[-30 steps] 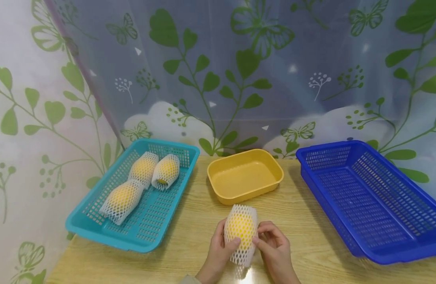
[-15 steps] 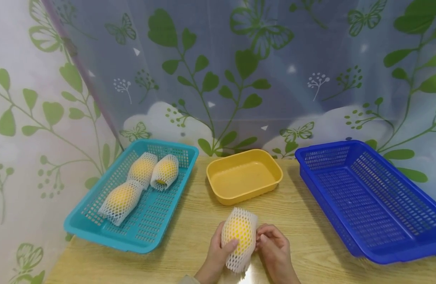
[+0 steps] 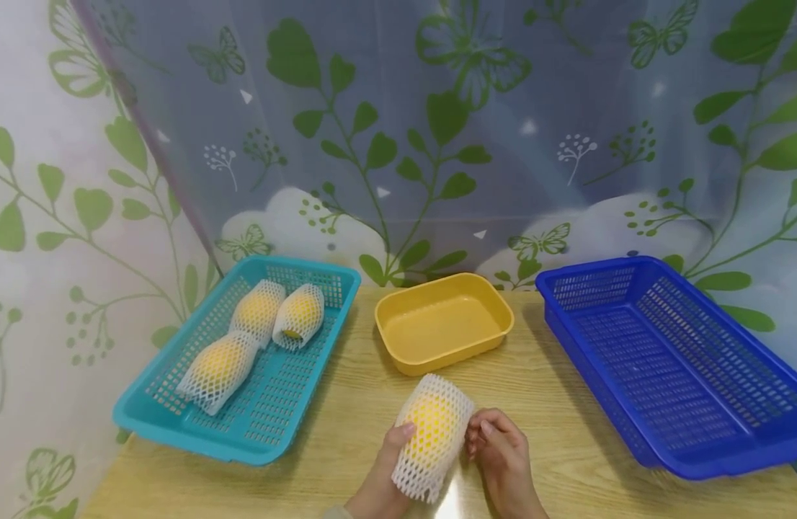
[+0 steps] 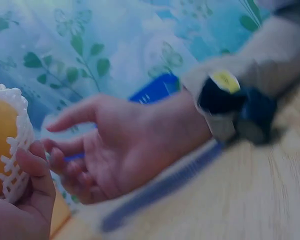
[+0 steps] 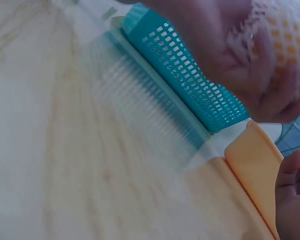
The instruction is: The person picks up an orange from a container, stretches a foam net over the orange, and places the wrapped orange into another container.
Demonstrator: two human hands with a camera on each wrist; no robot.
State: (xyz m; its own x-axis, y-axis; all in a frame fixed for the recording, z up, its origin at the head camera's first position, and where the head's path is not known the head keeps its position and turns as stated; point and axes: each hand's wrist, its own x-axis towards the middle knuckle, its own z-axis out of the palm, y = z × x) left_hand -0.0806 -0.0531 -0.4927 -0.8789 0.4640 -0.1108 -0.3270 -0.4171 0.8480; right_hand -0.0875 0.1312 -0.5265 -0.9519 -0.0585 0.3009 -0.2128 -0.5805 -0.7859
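Note:
My left hand point(image 3: 380, 472) grips a yellow oval fruit point(image 3: 432, 431) in a white foam net sleeve, its thumb lying across the front. The netted fruit tilts, its upper end leaning right. Beside its right side is my right hand point(image 3: 504, 461), fingers loosely bent and holding nothing. In the left wrist view a small gap separates the right hand point(image 4: 132, 147) from the net, and the left fingertips press on the foam. The right wrist view has the left hand's fingers point(image 5: 277, 92) wrapped over the netting.
A teal basket point(image 3: 295, 404) on the left holds 3 more netted yellow fruits point(image 3: 217, 367). A yellow tray point(image 3: 444, 324) stands behind the hands. To the right is a blue basket point(image 3: 658, 375). All stand on a wood-grain table point(image 3: 346, 418) before a patterned curtain.
The left hand has turned the netted fruit so that its top leans right and its lower end swings left. The right fingers have come away from the net's side.

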